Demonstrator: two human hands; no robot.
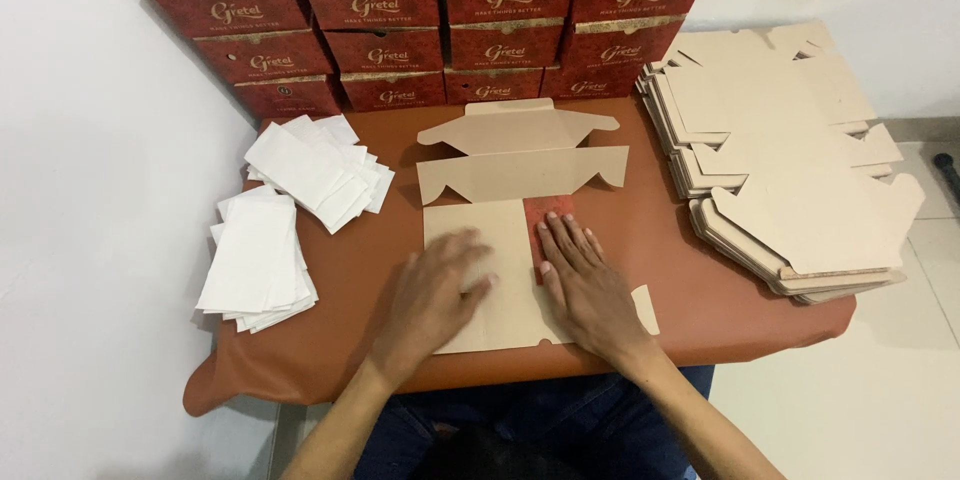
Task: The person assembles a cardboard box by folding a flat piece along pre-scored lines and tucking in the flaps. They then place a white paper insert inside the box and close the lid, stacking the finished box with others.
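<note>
We press both hands flat onto a flat die-cut cardboard box blank (500, 240) that lies printed side down in the middle of the table (660, 250), which is covered in a brown-orange sheet. Our left hand (435, 290) rests palm down on the left part of the blank's near panel, fingers spread and slightly blurred, gripping nothing. Our right hand (585, 280) lies palm down on the right part of the same panel, fingers straight and together, also holding nothing; its fingertips sit on a folded-over flap (553, 208) that shows its red patterned side. The blank's far flaps lie open toward the back of the table, tan side up. To the left, near the table edge, we see two loose heaps of white paper sheets (265, 255), one nearer us and one further back, both apart from the blank. To the right stands a tall, uneven stack of unfolded cardboard blanks (790, 160), tan side up, reaching over the table's right edge and well apart from our right hand. Along the back, against the white wall, finished red boxes (430, 30) with gold-patterned lids are stacked in rows, three high. Below the table edge our dark blue trousers (540, 425) show between the forearms
</note>
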